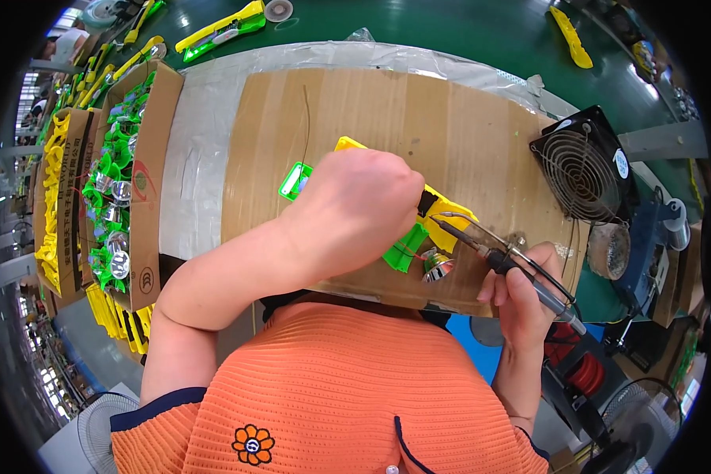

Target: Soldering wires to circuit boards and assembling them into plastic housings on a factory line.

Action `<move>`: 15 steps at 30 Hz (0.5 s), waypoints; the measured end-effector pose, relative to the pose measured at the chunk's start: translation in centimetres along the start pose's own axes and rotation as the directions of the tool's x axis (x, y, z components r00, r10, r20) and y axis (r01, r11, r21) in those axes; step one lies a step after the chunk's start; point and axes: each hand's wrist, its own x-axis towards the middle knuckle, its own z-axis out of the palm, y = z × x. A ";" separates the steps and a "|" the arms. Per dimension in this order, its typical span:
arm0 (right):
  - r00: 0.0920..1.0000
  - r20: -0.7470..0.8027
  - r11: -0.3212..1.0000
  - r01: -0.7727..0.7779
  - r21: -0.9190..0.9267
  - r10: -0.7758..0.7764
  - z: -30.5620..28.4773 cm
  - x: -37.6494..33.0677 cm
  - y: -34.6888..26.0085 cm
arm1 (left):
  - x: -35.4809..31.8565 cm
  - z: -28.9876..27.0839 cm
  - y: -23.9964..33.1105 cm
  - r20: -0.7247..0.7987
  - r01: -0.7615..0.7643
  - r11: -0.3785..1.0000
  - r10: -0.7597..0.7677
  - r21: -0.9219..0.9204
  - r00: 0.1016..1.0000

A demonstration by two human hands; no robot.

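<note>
My left hand (359,205) is curled over the middle of the cardboard, fingers bent down and mostly hidden. Under it a yellow plastic casing half (450,225) sticks out, with a green casing half (407,247) in front. A small black part (426,203) shows at the hand's right edge. In my right hand (525,304) is a soldering iron (551,299) with a thin metal tube along it, its tip pointing left at the black part. A shiny reflector cup (437,267) lies by the green half, with thin wires. Left of my left hand, a green-framed end (295,181) shows.
The cardboard sheet (272,118) covers the bench. At left a carton (152,182) holds green casings with reflectors; another carton (73,197) holds yellow casings. A black fan (584,166) and a blue device (648,245) stand at right. Assembled yellow-green pieces (223,31) lie beyond.
</note>
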 end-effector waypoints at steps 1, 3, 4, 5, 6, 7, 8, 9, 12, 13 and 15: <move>1.000 0.001 1.000 -0.003 0.003 0.003 0.2 0.0 0.0 | 0.2 0.0 0.1 0.003 0.014 1.000 -0.014 0.024 1.000; 0.999 -0.032 0.997 -0.018 -0.078 0.015 0.5 -0.1 0.0 | 0.2 0.2 0.3 -0.002 0.035 0.999 -0.035 0.021 0.999; 0.999 -0.028 0.997 -0.019 -0.074 0.017 0.5 0.0 -0.1 | 0.2 0.2 0.4 -0.010 0.054 0.998 -0.054 0.017 0.998; 1.000 -0.015 0.996 -0.023 -0.084 0.022 0.4 0.0 -0.1 | 0.1 0.1 0.5 -0.009 0.057 0.998 -0.057 0.020 0.998; 1.000 -0.004 0.995 -0.028 -0.094 0.027 0.3 0.0 -0.1 | 0.1 0.2 0.5 -0.011 0.066 0.998 -0.066 0.023 0.998; 1.000 -0.004 0.995 -0.028 -0.092 0.028 0.2 0.0 -0.1 | 0.0 0.3 0.5 -0.013 0.074 0.997 -0.074 0.025 0.997; 1.000 0.008 0.997 -0.030 -0.070 0.030 0.1 0.1 -0.1 | 0.1 0.2 0.6 -0.012 0.075 0.997 -0.074 0.027 0.997; 0.999 0.020 0.998 -0.032 -0.049 0.033 -0.1 0.1 0.0 | 0.2 0.1 0.7 0.005 0.073 0.996 -0.073 0.055 0.997; 0.999 0.005 0.997 -0.039 -0.072 0.039 0.2 0.3 -0.1 | 0.3 0.2 0.9 0.018 0.063 0.994 -0.065 0.093 0.998; 0.999 0.004 0.997 -0.038 -0.069 0.039 0.2 0.3 0.0 | 0.4 0.2 0.9 0.012 0.057 0.993 -0.058 0.102 0.998; 0.999 0.014 0.990 -0.037 -0.137 0.039 0.2 0.4 0.0 | 0.5 0.1 1.0 0.021 0.067 0.992 -0.070 0.104 0.997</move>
